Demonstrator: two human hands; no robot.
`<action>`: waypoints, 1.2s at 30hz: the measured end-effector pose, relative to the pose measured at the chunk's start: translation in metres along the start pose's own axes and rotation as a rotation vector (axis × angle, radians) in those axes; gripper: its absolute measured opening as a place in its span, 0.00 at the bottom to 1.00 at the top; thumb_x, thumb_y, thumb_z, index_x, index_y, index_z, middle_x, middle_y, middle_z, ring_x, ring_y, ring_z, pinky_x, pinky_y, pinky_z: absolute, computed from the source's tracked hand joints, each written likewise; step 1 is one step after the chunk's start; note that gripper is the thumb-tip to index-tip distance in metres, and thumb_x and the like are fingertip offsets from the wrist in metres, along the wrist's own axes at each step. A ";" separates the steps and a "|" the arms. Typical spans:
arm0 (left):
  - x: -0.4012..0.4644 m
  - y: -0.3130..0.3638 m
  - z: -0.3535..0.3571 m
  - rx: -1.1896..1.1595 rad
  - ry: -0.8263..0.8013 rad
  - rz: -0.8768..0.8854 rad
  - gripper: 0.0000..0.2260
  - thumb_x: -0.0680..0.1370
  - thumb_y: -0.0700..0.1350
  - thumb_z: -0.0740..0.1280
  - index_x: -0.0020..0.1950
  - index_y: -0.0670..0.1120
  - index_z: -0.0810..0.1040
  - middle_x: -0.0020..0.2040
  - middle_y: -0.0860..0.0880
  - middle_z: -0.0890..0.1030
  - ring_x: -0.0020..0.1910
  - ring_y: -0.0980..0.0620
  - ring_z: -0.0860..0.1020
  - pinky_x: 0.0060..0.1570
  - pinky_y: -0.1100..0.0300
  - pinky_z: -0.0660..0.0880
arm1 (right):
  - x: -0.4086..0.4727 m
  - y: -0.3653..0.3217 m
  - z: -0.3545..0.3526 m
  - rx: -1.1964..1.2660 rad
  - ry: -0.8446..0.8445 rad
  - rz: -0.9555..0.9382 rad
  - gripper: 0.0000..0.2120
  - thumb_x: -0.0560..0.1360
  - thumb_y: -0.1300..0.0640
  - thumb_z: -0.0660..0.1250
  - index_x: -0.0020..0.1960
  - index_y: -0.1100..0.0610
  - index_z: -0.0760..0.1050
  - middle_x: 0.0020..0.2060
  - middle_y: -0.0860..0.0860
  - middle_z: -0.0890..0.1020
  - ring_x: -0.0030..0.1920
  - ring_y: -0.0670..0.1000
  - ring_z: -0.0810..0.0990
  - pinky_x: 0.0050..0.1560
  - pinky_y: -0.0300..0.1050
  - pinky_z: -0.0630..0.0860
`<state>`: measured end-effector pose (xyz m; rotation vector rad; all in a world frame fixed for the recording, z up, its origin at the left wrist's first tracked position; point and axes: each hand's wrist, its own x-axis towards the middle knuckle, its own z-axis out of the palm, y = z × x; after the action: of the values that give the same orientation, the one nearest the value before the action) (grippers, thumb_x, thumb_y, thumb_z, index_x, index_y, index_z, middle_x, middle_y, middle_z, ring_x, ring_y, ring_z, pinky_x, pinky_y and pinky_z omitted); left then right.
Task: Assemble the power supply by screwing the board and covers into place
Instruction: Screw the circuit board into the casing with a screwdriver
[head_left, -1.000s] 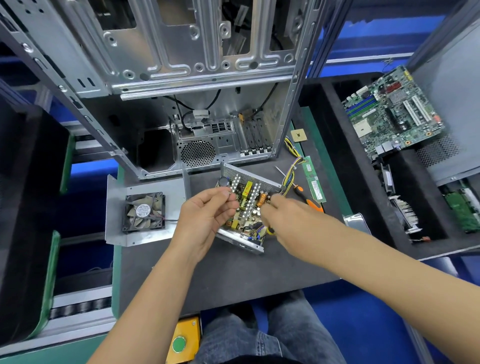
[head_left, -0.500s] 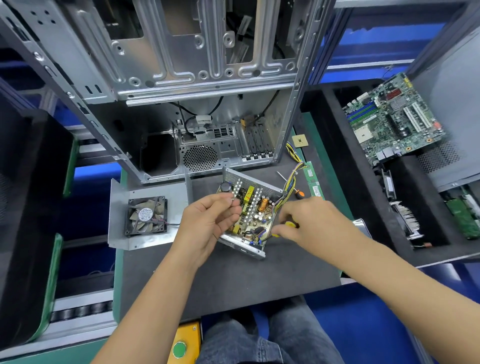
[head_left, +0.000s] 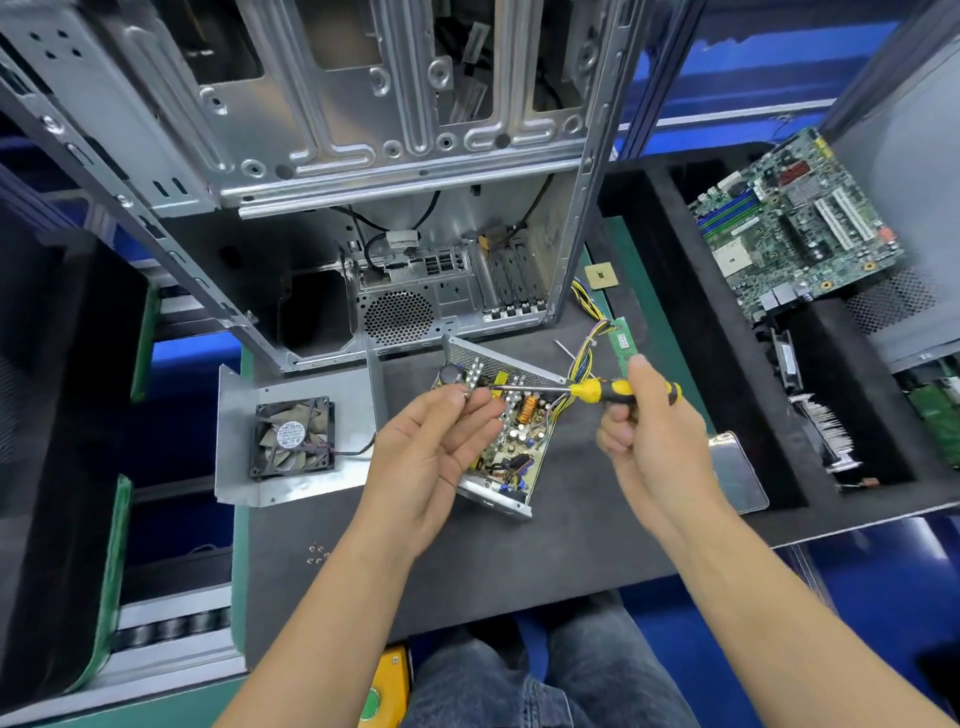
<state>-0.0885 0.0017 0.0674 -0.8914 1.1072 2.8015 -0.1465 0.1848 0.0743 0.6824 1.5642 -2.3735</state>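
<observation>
The open power supply tray (head_left: 498, 496) lies on the dark mat with its circuit board (head_left: 519, 436) inside and coloured wires (head_left: 584, 358) leaving at the right. My right hand (head_left: 649, 441) grips a yellow-and-black screwdriver (head_left: 608, 389), held level above the board with its shaft pointing left. My left hand (head_left: 436, 457) hovers over the board's left side, thumb and forefinger pinched on a small screw (head_left: 467, 396) at the screwdriver's tip. A metal cover with a black fan (head_left: 292, 437) lies to the left.
An open computer case (head_left: 363, 156) towers behind the mat. A green memory stick (head_left: 622, 340) and a small chip (head_left: 601, 275) lie at the right, a shiny plate (head_left: 737, 473) by my right wrist. A motherboard (head_left: 795, 223) rests in the black tray on the right.
My right hand picked the screwdriver up off the mat and raised it level over the board. My left hand lifted slightly and brought the screw to its tip.
</observation>
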 end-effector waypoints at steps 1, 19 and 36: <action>-0.001 -0.001 0.001 -0.014 -0.003 0.006 0.04 0.72 0.41 0.71 0.40 0.44 0.87 0.46 0.40 0.86 0.50 0.42 0.86 0.44 0.58 0.82 | 0.000 0.002 0.001 0.002 -0.002 0.001 0.14 0.79 0.51 0.67 0.39 0.56 0.69 0.27 0.50 0.70 0.24 0.47 0.61 0.25 0.39 0.59; -0.001 -0.007 0.007 -0.025 0.038 0.054 0.04 0.73 0.39 0.71 0.41 0.44 0.86 0.44 0.40 0.85 0.47 0.45 0.86 0.45 0.59 0.82 | -0.001 0.013 -0.001 -0.028 -0.027 -0.012 0.12 0.78 0.51 0.68 0.45 0.60 0.74 0.27 0.51 0.69 0.25 0.47 0.60 0.25 0.38 0.61; 0.003 -0.012 0.001 0.099 0.091 0.092 0.08 0.72 0.40 0.72 0.49 0.39 0.83 0.47 0.37 0.85 0.48 0.43 0.86 0.45 0.60 0.82 | -0.011 0.016 -0.002 -0.043 -0.040 0.049 0.11 0.78 0.50 0.69 0.47 0.59 0.76 0.29 0.48 0.79 0.28 0.45 0.70 0.28 0.35 0.67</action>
<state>-0.0893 0.0111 0.0590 -0.9928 1.3197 2.7731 -0.1302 0.1791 0.0663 0.6520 1.5597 -2.2972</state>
